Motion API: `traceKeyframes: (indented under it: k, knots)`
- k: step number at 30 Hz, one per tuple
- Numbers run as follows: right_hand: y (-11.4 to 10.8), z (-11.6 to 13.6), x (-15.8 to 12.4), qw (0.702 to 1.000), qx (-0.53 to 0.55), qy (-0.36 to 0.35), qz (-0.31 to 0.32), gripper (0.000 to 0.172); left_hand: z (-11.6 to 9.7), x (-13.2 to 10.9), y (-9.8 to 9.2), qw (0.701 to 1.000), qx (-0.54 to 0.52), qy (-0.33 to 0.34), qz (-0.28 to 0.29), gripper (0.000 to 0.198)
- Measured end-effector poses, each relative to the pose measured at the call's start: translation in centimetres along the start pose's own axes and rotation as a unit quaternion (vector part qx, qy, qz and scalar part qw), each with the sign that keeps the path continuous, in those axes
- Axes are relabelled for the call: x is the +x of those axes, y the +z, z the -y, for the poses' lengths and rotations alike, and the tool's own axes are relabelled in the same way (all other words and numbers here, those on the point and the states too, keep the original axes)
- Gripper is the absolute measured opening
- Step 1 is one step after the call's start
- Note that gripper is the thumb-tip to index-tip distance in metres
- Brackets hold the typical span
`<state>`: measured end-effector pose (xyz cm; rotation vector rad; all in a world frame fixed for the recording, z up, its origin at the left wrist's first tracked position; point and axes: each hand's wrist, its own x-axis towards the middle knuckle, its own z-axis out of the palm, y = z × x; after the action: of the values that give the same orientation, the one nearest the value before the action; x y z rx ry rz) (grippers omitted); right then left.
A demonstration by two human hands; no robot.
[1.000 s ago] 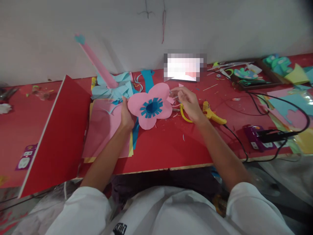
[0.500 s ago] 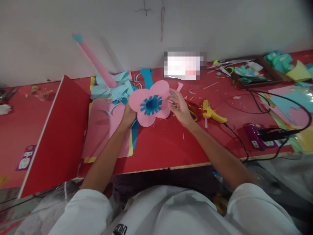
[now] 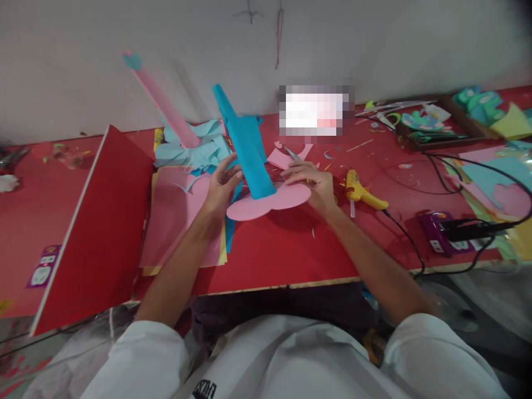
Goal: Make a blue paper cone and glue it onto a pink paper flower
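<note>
A paper flower (image 3: 272,204) with flat pink petals is between my hands, tilted nearly edge-on. From it rises a blue paper tube (image 3: 248,152), leaning up to the left and narrower at the top. My left hand (image 3: 222,185) is curled at the tube's lower left side, fingertips against it. Behind the right petals, my right hand (image 3: 318,188) grips the flower's edge with bent fingers. Pink paper scraps (image 3: 282,159) and the tip of a pair of scissors (image 3: 292,153) show just beyond my right hand.
A yellow glue gun (image 3: 363,194) lies on the right, corded. Pink sheets (image 3: 178,221) are stacked left beside a red upright panel (image 3: 100,233). Behind stand a pink paper tube (image 3: 164,105), light blue scraps (image 3: 191,147) and a blurred screen (image 3: 311,113). A tray (image 3: 465,130) sits far right.
The flower has been turned over: its fringed blue centre faced me before, and now the blue tube points upward. My right hand has shifted slightly right and down.
</note>
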<state>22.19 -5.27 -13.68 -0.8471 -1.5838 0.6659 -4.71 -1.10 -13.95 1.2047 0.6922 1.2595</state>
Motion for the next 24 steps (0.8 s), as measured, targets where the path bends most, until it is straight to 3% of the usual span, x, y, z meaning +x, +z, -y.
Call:
traceKeyframes:
  k: [4, 8, 13, 15, 17, 20, 24]
  knots:
    - [-0.3, 0.4, 0.2, 0.998, 0.013, 0.029, 0.053, 0.027, 0.0, 0.3, -0.4, 0.997, 0.062, 0.053, -0.001, 0.061]
    - [-0.4, 1.4, 0.3, 0.987, 0.078, 0.105, 0.09, 0.032, -0.3, -0.2, -0.1, 0.991, 0.096, 0.046, 0.084, 0.067]
    - [-0.6, 2.7, 0.2, 0.94, 0.167, 0.11, 0.275, 0.093, 0.0, -0.9, 0.7, 0.968, 0.159, 0.031, 0.193, 0.06]
    - [-0.5, 2.9, 0.1, 0.931, 0.14, 0.093, 0.323, 0.105, 0.2, -1.1, 0.9, 0.962, 0.179, 0.02, 0.204, 0.057]
    - [-0.2, 3.0, 0.0, 0.926, 0.106, 0.076, 0.354, 0.106, 0.4, -1.1, 0.9, 0.963, 0.185, 0.01, 0.196, 0.052]
    - [0.5, 2.8, -0.4, 0.92, 0.071, 0.058, 0.381, 0.097, 0.8, -0.9, 0.6, 0.971, 0.192, 0.004, 0.141, 0.043]
    - [1.4, 2.8, -0.9, 0.916, 0.048, 0.068, 0.393, 0.063, 1.0, -0.5, 0.1, 0.979, 0.193, 0.01, 0.058, 0.042]
